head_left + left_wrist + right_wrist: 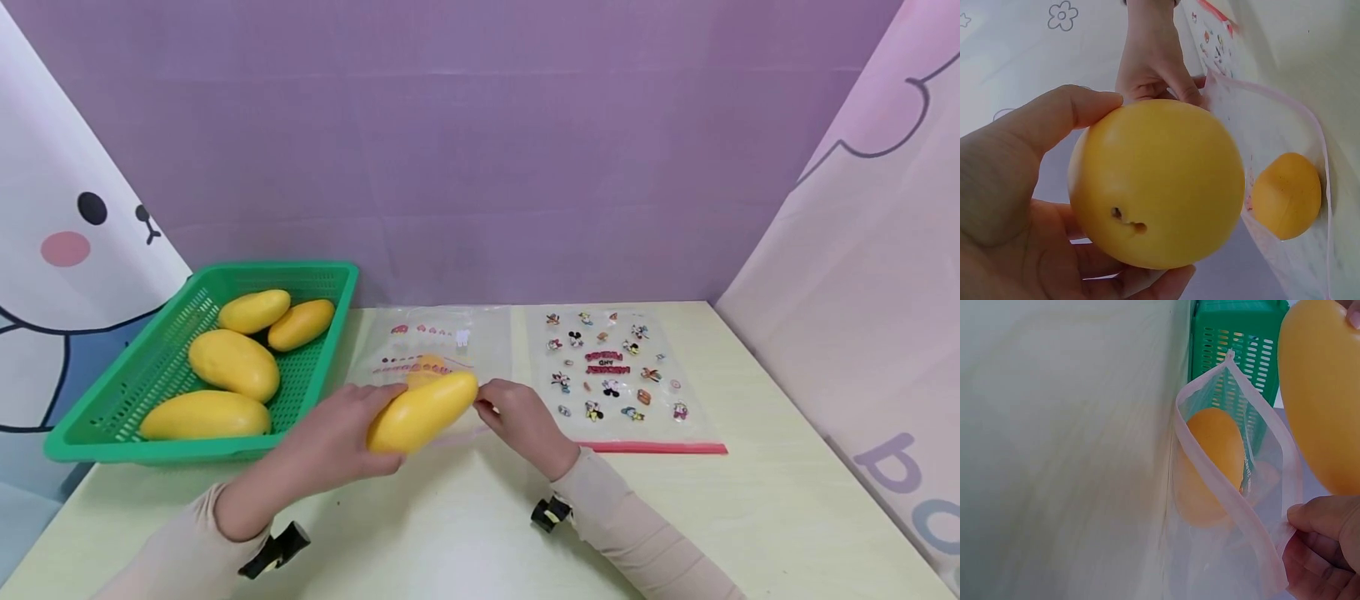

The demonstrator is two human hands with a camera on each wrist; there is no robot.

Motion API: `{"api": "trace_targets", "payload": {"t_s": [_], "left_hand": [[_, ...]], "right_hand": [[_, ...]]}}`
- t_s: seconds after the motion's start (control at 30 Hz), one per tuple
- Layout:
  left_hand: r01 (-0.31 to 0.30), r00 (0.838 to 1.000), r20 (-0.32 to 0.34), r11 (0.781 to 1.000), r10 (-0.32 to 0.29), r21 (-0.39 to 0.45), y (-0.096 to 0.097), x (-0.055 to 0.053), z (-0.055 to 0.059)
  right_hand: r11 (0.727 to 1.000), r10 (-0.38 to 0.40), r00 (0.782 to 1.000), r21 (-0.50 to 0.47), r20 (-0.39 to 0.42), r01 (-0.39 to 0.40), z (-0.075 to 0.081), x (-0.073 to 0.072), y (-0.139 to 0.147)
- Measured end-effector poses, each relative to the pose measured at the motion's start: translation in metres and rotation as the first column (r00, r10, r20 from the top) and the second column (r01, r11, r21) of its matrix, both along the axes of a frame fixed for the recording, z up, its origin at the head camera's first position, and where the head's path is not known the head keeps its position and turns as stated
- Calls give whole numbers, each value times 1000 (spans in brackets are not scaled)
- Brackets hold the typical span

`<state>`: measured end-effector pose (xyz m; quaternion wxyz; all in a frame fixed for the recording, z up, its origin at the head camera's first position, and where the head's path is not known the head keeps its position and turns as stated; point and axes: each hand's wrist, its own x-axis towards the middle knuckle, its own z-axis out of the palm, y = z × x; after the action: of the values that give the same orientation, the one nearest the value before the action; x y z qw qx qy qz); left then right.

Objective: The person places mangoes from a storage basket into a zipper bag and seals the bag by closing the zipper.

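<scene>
My left hand (341,433) grips a yellow mango (423,411), its thumb and fingers wrapped round one end, in the air over the table. The stem end of that mango faces the left wrist view. With thumb and fingertips my right hand (1329,544) pinches the pink-edged rim of a clear zip bag (1222,475), whose mouth gapes in the right wrist view. One mango (1216,444) lies inside this bag, and the left wrist view shows it through the opening. In the head view the held mango partly covers the bag and the mango in it.
A green basket (341,333) with several mangoes (234,364) stands at the left. Right of the open bag, a second clear zip bag (622,375) with cartoon prints and a red slider lies flat. A purple backdrop (465,150) rises behind the table (465,533).
</scene>
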<state>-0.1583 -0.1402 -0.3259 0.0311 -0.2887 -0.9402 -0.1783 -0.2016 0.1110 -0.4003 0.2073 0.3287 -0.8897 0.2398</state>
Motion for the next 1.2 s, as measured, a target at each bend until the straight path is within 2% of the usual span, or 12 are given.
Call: {"api": "trace_targets", "payload": {"t_s": [0.13, 0.33, 0.53, 0.87, 1.0, 1.2], "left_hand": [[-17, 1000, -8, 1000, 17, -23, 2, 7, -3], [-13, 996, -84, 998, 9, -55, 4, 13, -11], [-32, 989, -145, 996, 19, -84, 6, 17, -18], [-63, 982, -187, 987, 35, -147, 7, 20, -30], [-66, 973, -231, 983, 26, -168, 7, 21, -34], [-82, 947, -320, 978, 17, -191, 9, 21, -41]], "right_hand": [[1000, 2, 1000, -7, -8, -2, -1, 0, 0], [1000, 7, 1000, -9, -10, -7, 0, -1, 0], [1000, 10, 1000, -8, 11, -10, 1, -2, 0], [1000, -2, 1000, 7, 7, 2, 3, -1, 0], [1000, -4, 1000, 9, 6, 4, 4, -1, 0], [1000, -1, 1000, 6, 6, 1, 3, -1, -1]]}}
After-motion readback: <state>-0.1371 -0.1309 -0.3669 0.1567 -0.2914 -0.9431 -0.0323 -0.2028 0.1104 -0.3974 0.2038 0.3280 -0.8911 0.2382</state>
